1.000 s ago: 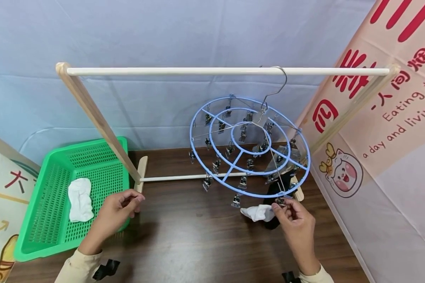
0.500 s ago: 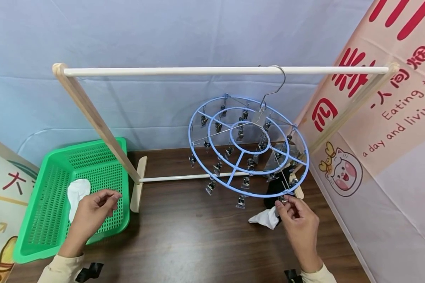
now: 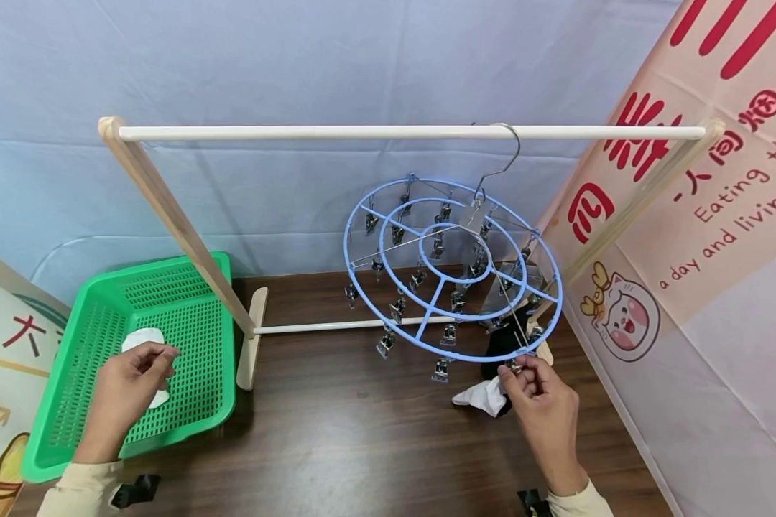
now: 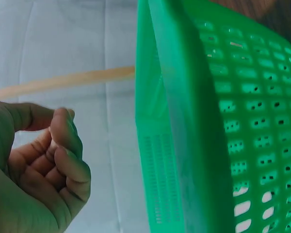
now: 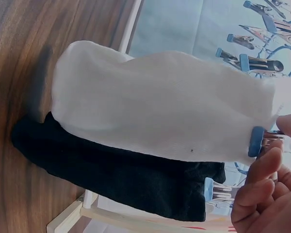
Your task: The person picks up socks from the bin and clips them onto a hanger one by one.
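Note:
My right hand (image 3: 546, 409) pinches a metal clip with blue tips (image 5: 256, 141) at the near edge of a round blue clip hanger (image 3: 431, 307). That clip grips the cuff of a white sock (image 5: 155, 104), which hangs down from it. Beside it a black sock (image 5: 136, 177) hangs from a neighbouring clip. Over the green basket (image 3: 231, 359) at the left is my left hand (image 3: 126, 384), fingers loosely curled and holding nothing. Underneath lies another white sock (image 3: 144, 336), partly covered by the hand in the head view.
A drying rack with a white top bar (image 3: 297, 133) and wooden posts (image 3: 181, 230) stands across the dark wooden table (image 3: 356, 445). The hanger's hook (image 3: 516, 154) loops over the bar. Several more clips dangle below the rings. Printed cloth (image 3: 705, 359) borders the right side.
My left hand has moved left from beside the rack's post to over the basket. My right hand stays at the clip; the hanger turned slightly and the hanging white sock shifted right.

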Demonstrator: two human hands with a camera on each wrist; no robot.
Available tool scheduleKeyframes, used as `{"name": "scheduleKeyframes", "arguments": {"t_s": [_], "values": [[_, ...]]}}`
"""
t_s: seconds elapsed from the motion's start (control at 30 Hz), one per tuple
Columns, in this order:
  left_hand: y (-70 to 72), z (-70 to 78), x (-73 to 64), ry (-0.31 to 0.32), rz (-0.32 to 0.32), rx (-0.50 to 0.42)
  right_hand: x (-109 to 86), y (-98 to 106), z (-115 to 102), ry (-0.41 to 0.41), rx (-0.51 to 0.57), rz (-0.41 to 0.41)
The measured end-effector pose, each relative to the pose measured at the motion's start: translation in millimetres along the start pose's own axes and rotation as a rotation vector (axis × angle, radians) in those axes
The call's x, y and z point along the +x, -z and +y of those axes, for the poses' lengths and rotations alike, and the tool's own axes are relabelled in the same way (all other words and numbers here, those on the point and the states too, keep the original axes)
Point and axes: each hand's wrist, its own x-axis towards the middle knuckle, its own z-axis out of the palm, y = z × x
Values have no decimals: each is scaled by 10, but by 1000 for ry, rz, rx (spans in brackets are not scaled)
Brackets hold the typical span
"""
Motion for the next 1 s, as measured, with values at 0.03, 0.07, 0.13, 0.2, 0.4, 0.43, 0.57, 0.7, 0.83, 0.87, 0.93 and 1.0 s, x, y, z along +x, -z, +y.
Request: {"name": "scheduleKeyframes", "arguments": {"t_s": [0.03, 0.07, 0.13, 0.2, 0.4, 0.43, 0.57, 0.7, 0.83, 0.87, 0.93, 1.0], "values": [[14, -14, 10, 11, 15, 3, 5, 6, 4, 3, -7, 1], [24, -31, 19, 20, 31, 9, 9, 13, 5, 5, -12, 3], [52, -72, 35, 49, 47, 10, 14, 29, 0, 7, -21, 6], [82, -118, 51, 79, 47, 27, 18, 44, -3, 4, -26, 6], [219, -251, 127, 165, -7, 33, 24, 62, -4, -7, -36, -7], [250, -267, 144, 169, -7, 18, 28, 63, -2, -7, -38, -7], [367, -306, 232, 175, 19, -32, 55, 69, 7, -3, -43, -4], [433, -328, 323, 206, 9, -28, 66, 81, 12, -1, -48, 1], [454, -358, 374, 236, -4, -28, 63, 89, 21, -18, -47, 0], [456, -369, 380, 240, -6, -28, 63, 92, 25, -21, -49, 1], [462, -394, 388, 249, -18, -23, 66, 100, 32, -26, -59, 3], [467, -425, 399, 263, -41, -22, 73, 114, 40, -27, -74, 9]]}}
